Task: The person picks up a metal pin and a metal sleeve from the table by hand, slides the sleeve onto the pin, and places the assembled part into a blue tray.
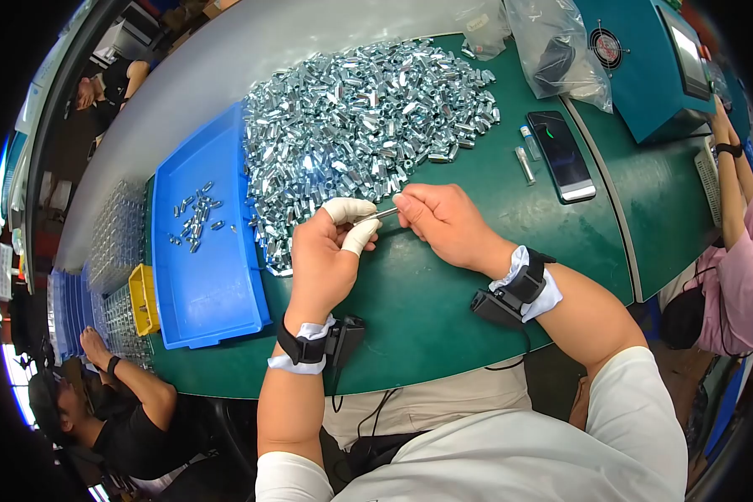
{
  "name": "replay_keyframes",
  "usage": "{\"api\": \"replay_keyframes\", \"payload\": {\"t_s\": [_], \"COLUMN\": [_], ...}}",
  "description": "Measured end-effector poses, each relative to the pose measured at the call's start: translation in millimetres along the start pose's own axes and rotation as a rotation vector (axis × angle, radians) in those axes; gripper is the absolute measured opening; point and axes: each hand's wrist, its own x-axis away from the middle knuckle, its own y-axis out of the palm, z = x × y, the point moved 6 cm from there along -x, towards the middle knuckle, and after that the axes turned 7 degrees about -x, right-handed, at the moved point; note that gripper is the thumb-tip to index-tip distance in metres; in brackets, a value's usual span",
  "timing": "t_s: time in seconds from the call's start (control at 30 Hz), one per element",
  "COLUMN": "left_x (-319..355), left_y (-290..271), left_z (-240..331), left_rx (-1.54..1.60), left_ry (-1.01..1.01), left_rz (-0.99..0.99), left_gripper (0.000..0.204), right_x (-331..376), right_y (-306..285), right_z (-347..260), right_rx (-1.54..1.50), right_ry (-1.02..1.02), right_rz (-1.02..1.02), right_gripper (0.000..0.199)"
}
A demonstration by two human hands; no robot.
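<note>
Holding a thin silver metal pin (pixel 382 214) at frame centre, left hand (pixel 326 251) pinched one end with white-taped fingers (pixel 353 224); right hand (pixel 443 219) gripped the other. Heap of shiny zinc-plated nuts (pixel 368 125) lay just above, blue plastic tray (pixel 205 276) left, on green bench (pixel 418 309).

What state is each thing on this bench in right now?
Left hand: shut on a small metal piece, thumb and forefinger in white cots.
Right hand: shut on a thin metal rod.
Blue tray: nearly empty, a few metal pieces.
Pile of metal nuts: loose, heaped.
Phone: flat, screen dark.
</note>
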Motion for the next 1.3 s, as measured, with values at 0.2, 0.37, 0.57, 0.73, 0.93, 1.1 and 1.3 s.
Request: {"api": "replay_keyframes", "payload": {"t_s": [0.2,0.37,0.57,0.73,0.93,1.1,1.3], "left_x": [3,1,2,2,2,-1,3], "left_y": [-1,1,1,-1,14,-24,-100], "left_z": [0,-1,2,1,-2,5,6], "left_rx": [-0.122,-0.030,-0.096,-0.097,0.019,-0.008,0.011], "left_ry": [0.028,-0.060,-0.015,-0.048,-0.077,-0.047,0.031], "left_rz": [0.008,-0.060,-0.026,-0.049,-0.116,0.092,0.813], "left_gripper": [0.014,0.014,0.011,0.012,0.012,0.012,0.017], "right_x": [1,0,0,0,0,2,2], "right_y": [-1,0,0,3,9,-2,-2], "right_z": [-5,-2,-2,1,-5,2,6], "right_rx": [0.056,0.043,0.019,0.036,0.048,-0.049,-0.092], "right_ry": [0.007,-0.019,0.049,0.031,-0.081,0.031,0.084], "right_rz": [-0.017,-0.050,-0.068,-0.095,-0.112,0.015,-0.017], "right_gripper": [0.037,0.038,0.038,0.038,0.040,0.041,0.043]}}
